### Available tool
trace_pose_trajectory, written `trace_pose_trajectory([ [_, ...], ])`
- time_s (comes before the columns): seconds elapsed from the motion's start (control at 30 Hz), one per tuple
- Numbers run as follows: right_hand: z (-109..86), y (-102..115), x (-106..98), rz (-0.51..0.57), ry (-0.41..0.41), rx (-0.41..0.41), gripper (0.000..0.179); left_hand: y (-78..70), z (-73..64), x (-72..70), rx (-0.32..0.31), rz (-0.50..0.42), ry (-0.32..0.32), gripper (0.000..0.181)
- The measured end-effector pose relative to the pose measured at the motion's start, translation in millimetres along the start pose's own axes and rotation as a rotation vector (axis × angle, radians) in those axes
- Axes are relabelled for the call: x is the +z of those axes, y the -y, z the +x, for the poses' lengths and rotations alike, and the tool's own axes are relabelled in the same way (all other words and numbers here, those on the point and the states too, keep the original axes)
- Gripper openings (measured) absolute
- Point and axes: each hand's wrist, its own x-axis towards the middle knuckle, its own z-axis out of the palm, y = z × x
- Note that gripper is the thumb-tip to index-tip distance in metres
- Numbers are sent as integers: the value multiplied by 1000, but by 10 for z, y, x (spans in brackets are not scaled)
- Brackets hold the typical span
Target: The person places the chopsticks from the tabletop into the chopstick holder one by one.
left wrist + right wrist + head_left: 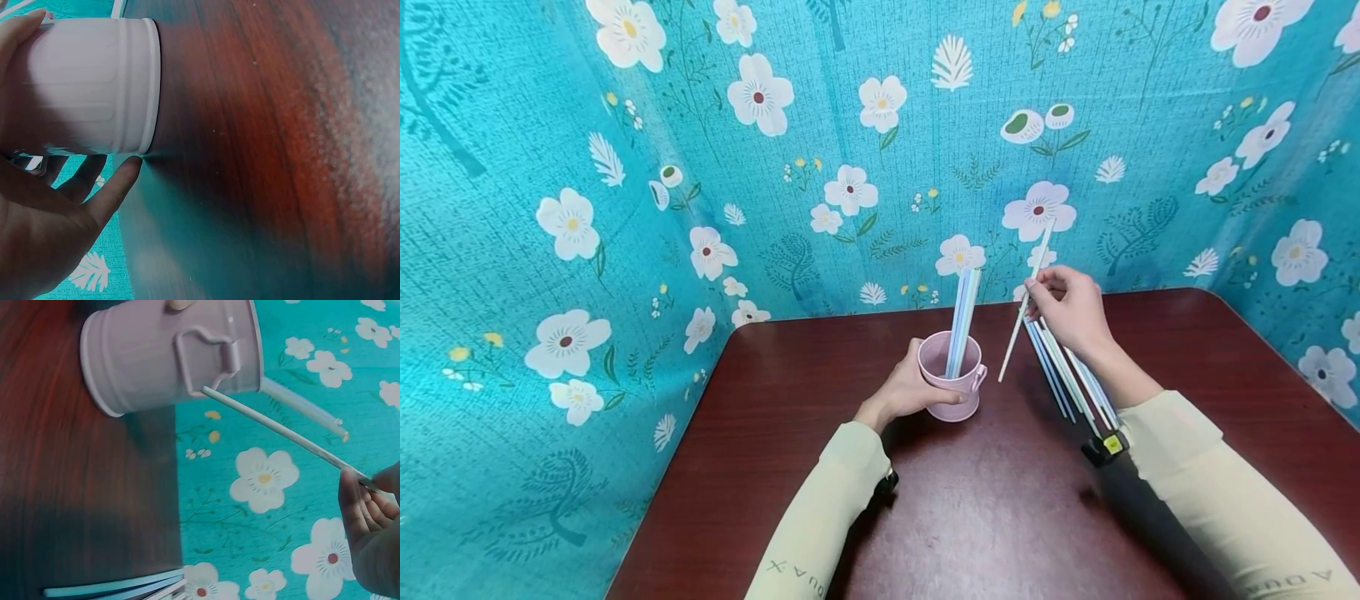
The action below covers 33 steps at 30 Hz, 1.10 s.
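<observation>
A small pink bucket (957, 410) stands on the table, with several pale blue and white straws (964, 321) leaning upright inside it. My left hand (916, 387) grips the bucket from its left side, thumb across the front; in the left wrist view the fingers (115, 190) reach around its other side. To the right of the bucket, my right hand (1071, 308) pinches one thin whitish straw (1017, 333) near its middle. That straw slants in the air, its lower end beside the bucket's handle (181, 359) in the right wrist view.
Several more blue and white straws (1060, 371) lie in a loose bunch under the right hand and wrist. The dark red wooden table (985, 508) ends at the back against a turquoise flowered cloth (850, 108), which hangs on the left and right too.
</observation>
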Motion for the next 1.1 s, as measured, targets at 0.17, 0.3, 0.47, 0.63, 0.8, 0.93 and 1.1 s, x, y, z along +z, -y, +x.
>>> trace_pose_trajectory([
  [0.17,17,150,-7,65,-65,-29,22,-6,4,-11,-1,9,0,92],
  [0.3,-23,389,-24,130,-99,-33,21,0,8,-9,3,14,4,92],
  [0.47,-58,577,-20,185,-139,-64,20,1,5,-11,13,19,6,94],
  [0.63,-70,617,-1,201,-161,-85,21,-3,1,-17,11,14,11,95],
  [0.8,-81,629,20,204,-176,-108,21,-4,0,-17,4,19,7,94],
  [0.93,-101,616,54,187,-185,-139,19,-1,-1,-13,-5,19,2,94],
  [1.1,-116,570,120,142,-179,-191,15,5,-3,-13,2,7,9,96],
])
